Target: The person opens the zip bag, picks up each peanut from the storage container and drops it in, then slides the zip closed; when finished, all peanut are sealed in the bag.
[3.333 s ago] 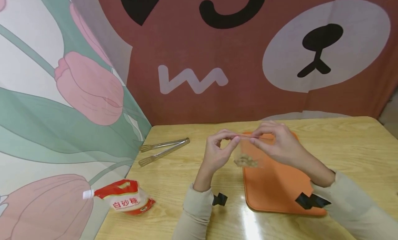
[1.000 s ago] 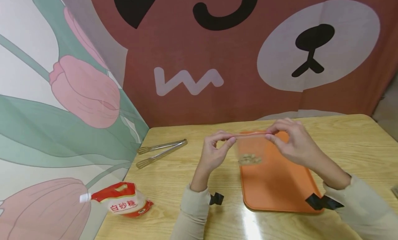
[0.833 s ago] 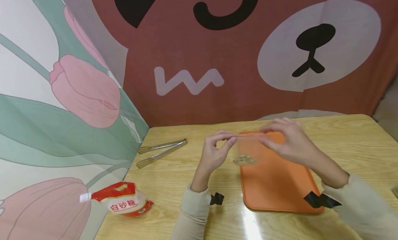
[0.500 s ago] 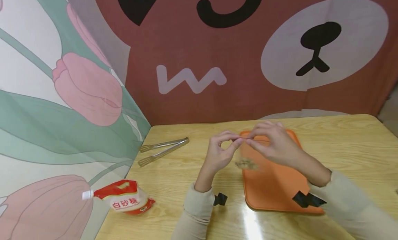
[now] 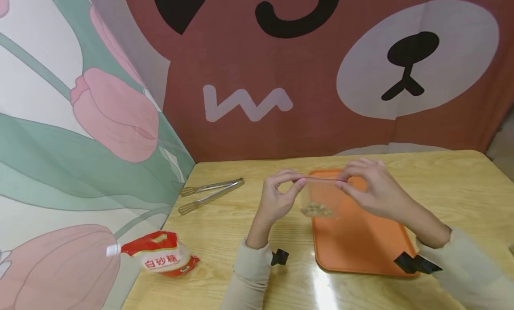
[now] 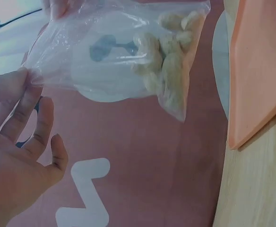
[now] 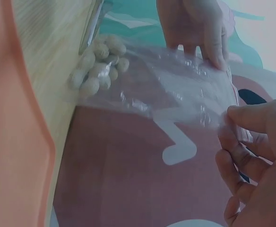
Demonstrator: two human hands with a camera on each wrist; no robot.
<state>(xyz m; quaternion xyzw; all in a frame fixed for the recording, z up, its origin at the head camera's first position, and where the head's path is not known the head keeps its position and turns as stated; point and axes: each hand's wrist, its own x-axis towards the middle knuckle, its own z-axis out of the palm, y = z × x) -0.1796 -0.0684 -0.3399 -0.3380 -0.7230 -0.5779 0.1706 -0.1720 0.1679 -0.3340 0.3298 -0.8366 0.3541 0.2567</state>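
A clear zip bag (image 6: 114, 52) with a reddish strip along its top edge hangs above the table, peanuts in their shells (image 6: 171, 59) gathered at its bottom. My left hand (image 5: 278, 196) pinches one top corner between thumb and index finger. Further right along the same edge, my right hand (image 5: 371, 187) pinches the strip with thumb and forefinger. In the right wrist view the edge is drawn straight between the left hand (image 7: 194, 26) and the right hand (image 7: 256, 156). Behind the bag, on the wooden table, lies an orange tray (image 5: 361, 243).
Metal tongs (image 5: 213, 196) lie spread on the table at the left. A red and white bag of white sugar (image 5: 160, 254) with a white spout cap rests near the left front edge. Printed cloths (image 5: 257, 136) hang behind and to the left.
My right hand slid left along the bag's top edge close to my left hand, then moved back right. The left hand keeps its corner; the peanuts swing a little.
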